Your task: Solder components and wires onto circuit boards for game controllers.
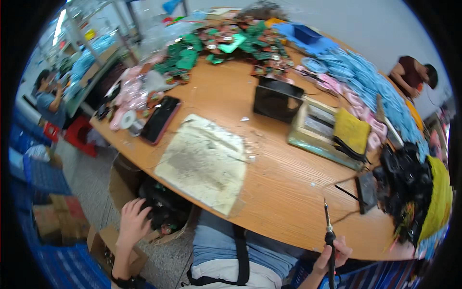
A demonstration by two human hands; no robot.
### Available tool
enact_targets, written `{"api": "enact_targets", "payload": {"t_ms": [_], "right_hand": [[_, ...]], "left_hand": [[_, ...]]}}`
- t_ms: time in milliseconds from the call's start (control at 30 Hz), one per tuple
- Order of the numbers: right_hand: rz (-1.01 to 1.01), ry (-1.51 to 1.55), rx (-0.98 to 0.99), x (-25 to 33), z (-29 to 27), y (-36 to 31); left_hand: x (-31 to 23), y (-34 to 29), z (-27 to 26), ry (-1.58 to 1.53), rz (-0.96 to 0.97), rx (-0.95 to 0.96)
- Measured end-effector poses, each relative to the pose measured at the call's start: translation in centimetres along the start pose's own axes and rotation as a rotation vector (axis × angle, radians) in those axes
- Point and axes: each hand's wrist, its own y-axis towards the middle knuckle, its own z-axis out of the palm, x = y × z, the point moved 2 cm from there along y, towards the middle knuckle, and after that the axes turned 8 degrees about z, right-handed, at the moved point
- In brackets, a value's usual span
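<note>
Holding a soldering iron (pixel 330 238) at the near edge of the desk (pixel 279 192)

The right hand (pixel 341 250) has its fingers closed around the handle, and the metal tip (pixel 327 209) points toward the far side. The left hand (pixel 133 225) is near the cardboard box (pixel 122 183) with dark things; whether its fingers grip something, I cannot tell. On the desk lies a stained pale mat (pixel 202 159), beside the phone (pixel 161 119).

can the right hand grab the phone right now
Probably not: the right hand holds a soldering iron, and the phone lies far to the left, beyond the pale mat.
</note>
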Motion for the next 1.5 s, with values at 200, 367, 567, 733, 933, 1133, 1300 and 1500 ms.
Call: {"api": "enact_targets", "payload": {"t_ms": [200, 367, 567, 733, 933, 1133, 1300, 1500], "right_hand": [[-0.093, -0.058, -0.263, -0.9, -1.3, 0.2], [-0.016, -0.103, -0.573, -2.4, -6.3, -0.9], [0.234, -0.07, -0.924, -6.1, -10.0, -3.2], [0.253, 0.01, -1.056, -8.2, -10.1, -3.2], [0.341, 0.007, -1.216, -9.2, -10.8, -3.0], [0.324, 0.092, -1.315, -8.4, -11.5, -1.8], [0.382, 0.119, -1.301, -8.8, -11.4, -1.8], [0.378, 0.14, -1.363, -9.0, -11.9, -2.6]], "left_hand": [[-2.2, 1.4, -2.4, -0.443, -0.109, 0.179], [-12.4, 13.2, -7.6, -0.683, 0.317, 0.317], [-29.8, 28.5, -8.5, -0.418, 1.127, 0.035], [-43.3, 41.6, -6.4, -0.294, 1.363, -0.07], [-54.5, 49.4, -2.0, -0.105, 1.388, 0.068], [-61.0, 51.1, 2.6, -0.176, 1.164, 0.202], [-61.1, 52.9, 2.9, -0.27, 1.221, 0.29], [-64.0, 46.5, -3.8, -0.429, 1.471, -0.095]]}}
